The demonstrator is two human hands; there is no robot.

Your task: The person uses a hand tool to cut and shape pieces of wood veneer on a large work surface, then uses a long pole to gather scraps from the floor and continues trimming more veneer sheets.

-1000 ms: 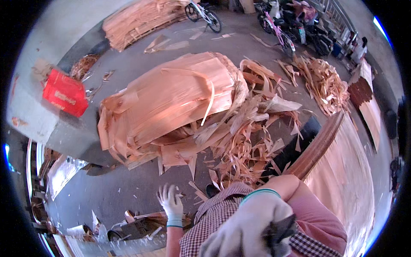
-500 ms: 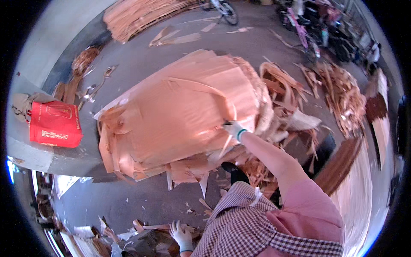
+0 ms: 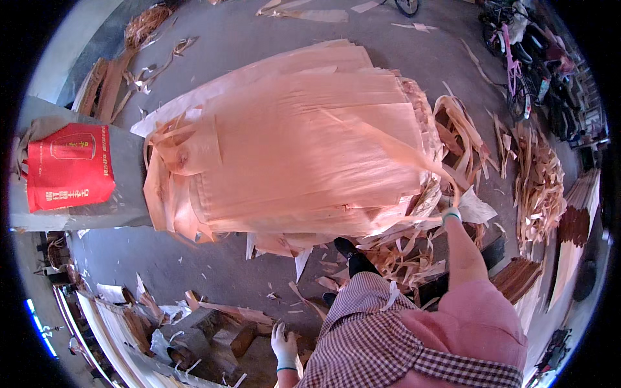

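A broad stack of thin, reddish-tan wood veneer sheets point(image 3: 291, 149) lies in front of me, ragged at its left and right ends. At the stack's near right corner my right hand point(image 3: 451, 212), in a white glove with a green cuff, is closed on a torn veneer strip point(image 3: 414, 155). That strip trails back over the top sheets, partly blurred. Low in the view, away from the stack, my gloved left hand point(image 3: 283, 343) holds nothing, its fingers stretched out beside a wooden block point(image 3: 242, 339).
A red bag point(image 3: 71, 165) rests on a grey ledge point(image 3: 129, 213) at the left. Veneer scraps point(image 3: 407, 262) litter the floor by my feet. A heap of strips point(image 3: 540, 187) lies right, with bicycles point(image 3: 514, 71) beyond. Stacked boards point(image 3: 517, 281) stand near my right elbow.
My right hand has moved right, from over the stack to its right corner, drawing the veneer strip along. My left hand stays low. The view has shifted.
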